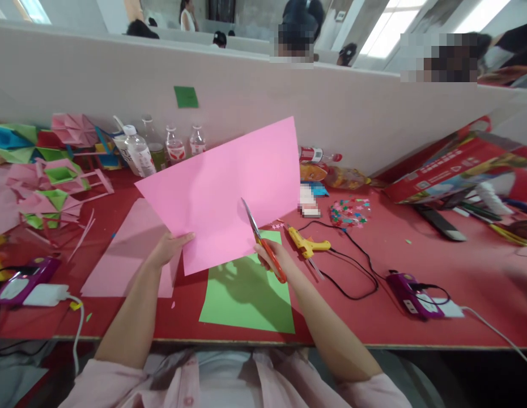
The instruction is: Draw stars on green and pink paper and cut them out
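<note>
A large pink sheet of paper [221,187] is held up at a tilt over the red table. My left hand [170,247] pinches its lower left part between thumb and fingers. Wrapped round the orange handles of a pair of scissors [266,243], my right hand [272,256] is at the sheet's lower edge. The scissor blades look closed and point up in front of the pink paper. Below the hands lies a green sheet [246,300], with a shadow across it. Another pink sheet [127,255] rests on the table under my left forearm.
A yellow glue gun [308,243] with a black cord lies to the right, near a bag of coloured stars [351,212]. Purple power strips [414,294] sit at both sides. Paper crafts [55,175] and bottles [138,150] stand back left. A red box [459,167] leans at the right.
</note>
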Motion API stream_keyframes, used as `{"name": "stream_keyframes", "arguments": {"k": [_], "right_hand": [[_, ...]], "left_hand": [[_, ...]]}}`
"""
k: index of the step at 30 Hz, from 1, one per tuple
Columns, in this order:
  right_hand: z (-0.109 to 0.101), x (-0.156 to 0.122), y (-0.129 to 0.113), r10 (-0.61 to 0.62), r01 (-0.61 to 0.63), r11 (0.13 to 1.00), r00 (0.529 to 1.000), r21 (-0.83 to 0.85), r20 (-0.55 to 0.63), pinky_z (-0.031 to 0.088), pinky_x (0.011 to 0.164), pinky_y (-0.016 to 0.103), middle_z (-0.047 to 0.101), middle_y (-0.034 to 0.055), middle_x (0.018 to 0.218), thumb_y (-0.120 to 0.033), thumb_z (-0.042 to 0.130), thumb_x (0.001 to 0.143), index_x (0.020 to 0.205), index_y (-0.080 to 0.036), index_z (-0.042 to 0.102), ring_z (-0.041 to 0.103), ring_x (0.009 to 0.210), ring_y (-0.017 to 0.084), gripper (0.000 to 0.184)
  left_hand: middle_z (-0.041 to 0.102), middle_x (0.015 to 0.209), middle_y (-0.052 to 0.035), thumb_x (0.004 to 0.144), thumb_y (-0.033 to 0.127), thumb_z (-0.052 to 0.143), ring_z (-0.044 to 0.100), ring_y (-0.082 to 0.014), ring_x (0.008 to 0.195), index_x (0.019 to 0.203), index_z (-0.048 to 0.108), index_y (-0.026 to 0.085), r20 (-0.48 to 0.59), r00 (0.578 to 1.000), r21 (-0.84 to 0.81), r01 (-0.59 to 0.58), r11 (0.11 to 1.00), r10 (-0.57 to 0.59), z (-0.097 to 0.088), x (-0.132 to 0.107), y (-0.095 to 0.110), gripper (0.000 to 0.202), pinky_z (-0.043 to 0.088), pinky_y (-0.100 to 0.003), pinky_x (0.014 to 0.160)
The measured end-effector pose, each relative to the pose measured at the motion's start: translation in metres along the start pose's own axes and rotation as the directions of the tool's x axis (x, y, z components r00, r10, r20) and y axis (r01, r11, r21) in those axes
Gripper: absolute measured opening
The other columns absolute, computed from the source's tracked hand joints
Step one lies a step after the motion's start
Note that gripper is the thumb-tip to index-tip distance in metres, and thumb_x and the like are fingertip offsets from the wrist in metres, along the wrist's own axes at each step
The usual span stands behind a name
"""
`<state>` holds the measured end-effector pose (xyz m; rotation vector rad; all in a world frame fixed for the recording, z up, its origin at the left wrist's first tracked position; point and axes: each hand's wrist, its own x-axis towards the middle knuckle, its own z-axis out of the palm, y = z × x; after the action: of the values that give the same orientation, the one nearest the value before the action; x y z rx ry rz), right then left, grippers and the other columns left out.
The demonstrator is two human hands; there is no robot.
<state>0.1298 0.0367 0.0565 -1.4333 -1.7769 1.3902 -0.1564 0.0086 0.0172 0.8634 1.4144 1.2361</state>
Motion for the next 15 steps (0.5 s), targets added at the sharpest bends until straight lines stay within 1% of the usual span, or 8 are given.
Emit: {"name": "stream_keyframes", "arguments": {"k": [3, 5, 10, 15], "right_hand": [[0.0045, -0.0005, -0.0033, 0.002, -0.002, 1.0, 0.999, -0.014, -0.039, 0.032, 0.039, 0.022, 0.043, -0.0055, 0.042, -0.061, 0.051, 0.079, 0.064, -0.021, 0.043, 0.041, 0.037, 0.009, 0.044], [0.0074, -0.0003, -0.0039, 0.009, -0.011, 1.0, 0.998, -0.029, -0.064, 0.031, 0.038, 0.022, 0.043, -0.0053, 0.041, -0.062, 0.051, 0.079, 0.063, -0.021, 0.043, 0.041, 0.035, 0.009, 0.044], [0.0107, -0.001, -0.0027, 0.034, -0.036, 0.999, 0.993, -0.015, -0.11, 0.03, 0.035, 0.022, 0.038, -0.0068, 0.037, -0.064, 0.051, 0.078, 0.064, -0.022, 0.043, 0.038, 0.032, 0.01, 0.045], [0.0064, -0.0028, -0.0111, 0.012, -0.015, 0.999, 0.997, -0.047, -0.071, 0.032, 0.039, 0.022, 0.043, -0.0057, 0.039, -0.062, 0.049, 0.081, 0.067, -0.021, 0.045, 0.04, 0.035, 0.009, 0.043]], "left_hand": [[0.074, 0.098, -0.0105, 0.054, 0.041, 0.084, 0.068, -0.0295, 0.098, 0.077, 0.074, 0.017, 0.017, 0.999, 0.002, 0.042, 0.999, -0.042, 0.0025, -0.0035, 0.003, 0.035, 0.054, -0.037, 0.087], [0.075, 0.097, -0.0105, 0.051, 0.042, 0.085, 0.068, -0.0298, 0.098, 0.076, 0.074, 0.016, 0.012, 0.998, -0.002, 0.054, 0.999, -0.054, 0.004, -0.004, 0.0041, 0.037, 0.054, -0.038, 0.088], [0.074, 0.1, -0.009, 0.049, 0.044, 0.086, 0.068, -0.0277, 0.099, 0.085, 0.075, 0.017, 0.025, 0.999, -0.033, 0.045, 0.998, -0.044, 0.004, -0.0026, 0.003, 0.047, 0.053, -0.037, 0.09], [0.075, 0.093, -0.0103, 0.049, 0.043, 0.086, 0.07, -0.0308, 0.092, 0.08, 0.075, 0.016, 0.048, 0.996, 0.003, 0.075, 0.997, -0.075, 0.0042, -0.0049, 0.0008, 0.043, 0.054, -0.041, 0.087]]}}
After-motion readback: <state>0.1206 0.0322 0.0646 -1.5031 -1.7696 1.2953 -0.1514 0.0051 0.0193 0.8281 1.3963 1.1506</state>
